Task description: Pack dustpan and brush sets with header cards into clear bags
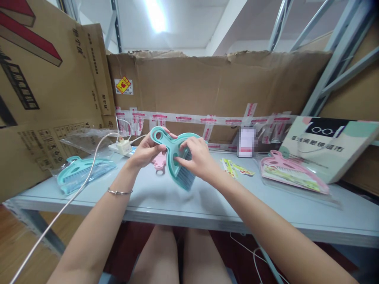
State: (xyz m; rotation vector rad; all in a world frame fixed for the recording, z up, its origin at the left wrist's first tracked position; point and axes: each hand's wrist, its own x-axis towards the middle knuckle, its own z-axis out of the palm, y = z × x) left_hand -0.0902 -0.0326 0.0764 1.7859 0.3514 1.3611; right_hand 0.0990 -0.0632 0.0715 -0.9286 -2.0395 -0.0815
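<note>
A teal dustpan [171,161] with a small brush [184,177] nested against it is held up above the middle of the table. My left hand [146,150] is closed around the handle end, thumb in front, near its hanging hole. On the other side, my right hand [197,156] grips the brush part with thumb and fingers bent; some fingertips are hidden behind the teal plastic. The grey-blue bristles point down toward the table. Behind the set, a pink piece [160,162] with a ring-shaped end lies on the tabletop.
A bagged teal brush set [79,173] lies left, a bagged pink one [291,173] right. A white cable [89,175] crosses the left side to a plug adapter [124,147]. A phone [246,142], yellow-green cards [235,167] and a white box [328,150] stand or lie toward the back and right.
</note>
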